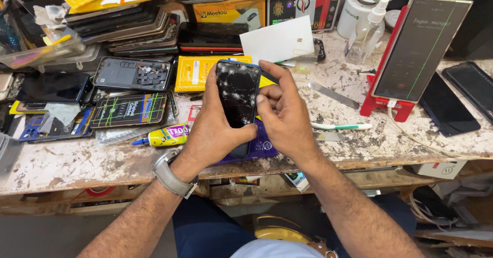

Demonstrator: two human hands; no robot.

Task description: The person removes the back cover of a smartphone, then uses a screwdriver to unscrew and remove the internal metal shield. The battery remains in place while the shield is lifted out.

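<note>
Head camera looks down on a phone with a cracked black screen, held upright above the near edge of the workbench. The left hand wraps it from the left side and behind, thumb hooked across the lower front, so it grips the phone firmly. The right hand meets the phone's right edge, thumb on the glass and fingers curled behind; it seems to pinch the edge, though its grip is partly hidden.

Worn, paint-scraped wood forms the bench top, crowded with parts. A tube of glue lies just left of the left wrist, and an opened phone body sits further back. A purple packet lies under the hands. To the right, a white-and-green tool rests near a red stand bearing a lit phone.

Both forearms rise from the lower frame and converge; the left wrist carries a grey watch.
</note>
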